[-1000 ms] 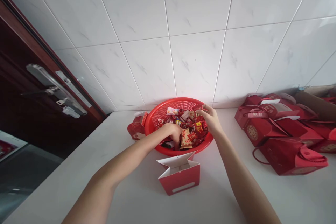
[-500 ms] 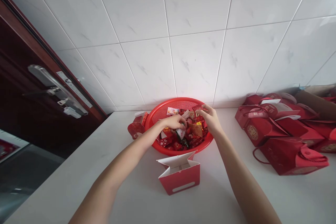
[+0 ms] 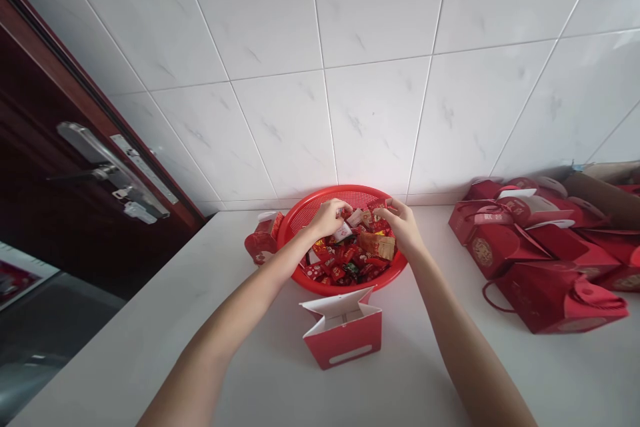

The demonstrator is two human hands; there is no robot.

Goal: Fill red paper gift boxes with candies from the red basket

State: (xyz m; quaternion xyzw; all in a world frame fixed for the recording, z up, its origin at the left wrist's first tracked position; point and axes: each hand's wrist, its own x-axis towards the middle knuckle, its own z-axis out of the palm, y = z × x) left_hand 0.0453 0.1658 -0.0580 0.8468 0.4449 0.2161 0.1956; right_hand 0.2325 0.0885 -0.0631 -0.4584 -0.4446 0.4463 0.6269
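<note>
A round red plastic basket (image 3: pixel 300 203) with a mesh wall holds a heap of small wrapped sweets (image 3: pixel 350 255), mostly red, some gold, white or green. Over its back left part is my left hand (image 3: pixel 330 217), fingers curled together; what they hold, if anything, is hidden. Just below those fingers lies a white packet (image 3: pixel 343 233). At the right rim my right hand (image 3: pixel 403 223) pinches a red sweet packet (image 3: pixel 377 205) between thumb and fingers. A red paper gift box (image 3: pixel 345 337), white inside, stands with its top open in front of the basket.
Several red gift boxes (image 3: pixel 505 233) with handles crowd the right side of the white table (image 3: pixel 210 353), a brown cardboard box (image 3: pixel 603 197) behind them. Another red box (image 3: pixel 261 243) touches the basket's left side. A tiled wall (image 3: pixel 375 127) closes off the back; a dark door (image 3: pixel 50 147) is left.
My left hand has moved up and back from the middle of the sweets, leaving a green-wrapped one below. My right hand stays at the rim with the red sweet packet.
</note>
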